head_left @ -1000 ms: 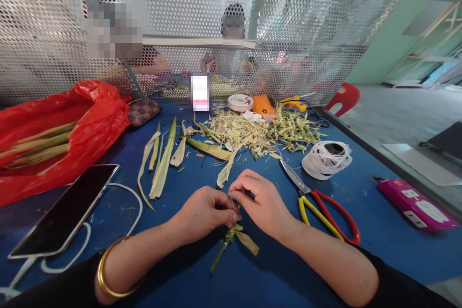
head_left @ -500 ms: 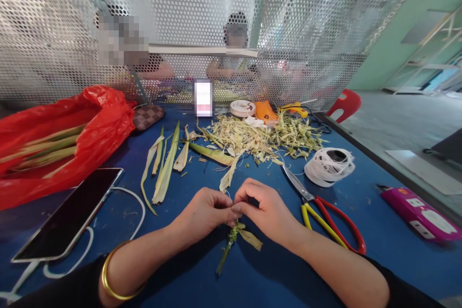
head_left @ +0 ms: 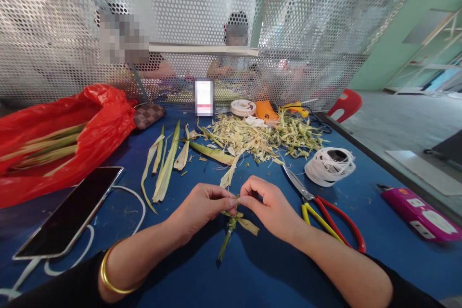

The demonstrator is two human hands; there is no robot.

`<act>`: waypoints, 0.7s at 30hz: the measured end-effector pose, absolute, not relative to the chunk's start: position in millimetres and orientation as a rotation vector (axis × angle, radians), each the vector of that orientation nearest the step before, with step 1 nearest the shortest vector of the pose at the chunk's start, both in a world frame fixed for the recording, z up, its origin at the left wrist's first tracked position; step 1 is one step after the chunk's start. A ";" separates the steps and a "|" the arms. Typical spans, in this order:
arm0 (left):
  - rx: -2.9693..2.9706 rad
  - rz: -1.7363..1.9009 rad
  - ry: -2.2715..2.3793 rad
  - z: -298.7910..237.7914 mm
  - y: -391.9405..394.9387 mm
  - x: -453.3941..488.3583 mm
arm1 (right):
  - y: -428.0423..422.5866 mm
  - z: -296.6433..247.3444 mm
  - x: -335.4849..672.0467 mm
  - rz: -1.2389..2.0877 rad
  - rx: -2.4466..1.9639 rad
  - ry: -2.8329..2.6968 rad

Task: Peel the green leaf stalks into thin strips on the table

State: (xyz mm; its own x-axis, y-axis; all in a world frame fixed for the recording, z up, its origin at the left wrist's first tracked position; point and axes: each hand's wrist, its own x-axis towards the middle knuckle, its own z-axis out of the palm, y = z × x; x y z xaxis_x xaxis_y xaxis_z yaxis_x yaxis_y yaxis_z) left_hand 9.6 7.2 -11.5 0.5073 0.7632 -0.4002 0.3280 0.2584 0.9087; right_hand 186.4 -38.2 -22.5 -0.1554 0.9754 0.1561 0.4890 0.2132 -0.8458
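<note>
A small braided leaf piece [head_left: 232, 224] hangs near the table's front, its green stem end pointing down and a dry flap sticking out to the right. My left hand [head_left: 204, 206] is closed, pinching the top of this piece between thumb and fingers. Close beside it, my right hand [head_left: 270, 206] is also closed in a pinch at the same spot, on what looks like a thin leaf strip. The fingertips nearly meet and hide most of the upper end. Just beyond them lies a pale dry leaf [head_left: 229, 173].
Red-and-yellow-handled scissors [head_left: 327, 211] lie at right, below a white string roll [head_left: 330, 167]. Behind are leaf scraps [head_left: 249, 137], loose long leaves [head_left: 168, 168] and an upright lit phone [head_left: 204, 97]. At left are a red bag [head_left: 108, 110] and a dark phone [head_left: 70, 211]. People sit behind the mesh.
Both hands have risen slightly away from me, and the braided piece has moved up with them. The right fingertips have shifted a little to the right.
</note>
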 end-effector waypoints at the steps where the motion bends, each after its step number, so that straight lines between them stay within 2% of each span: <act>1: 1.306 0.399 1.068 -11.3 7.4 9.9 | -39.1 -21.9 186.3 0.843 -1.358 -1.787; 8: 1.339 0.458 1.088 -7.1 5.9 11.7 | -41.8 -16.6 187.5 0.815 -1.252 -2.003; 21: 1.769 0.446 1.110 -8.9 4.6 5.7 | -39.5 -18.1 187.4 0.956 -1.325 -1.784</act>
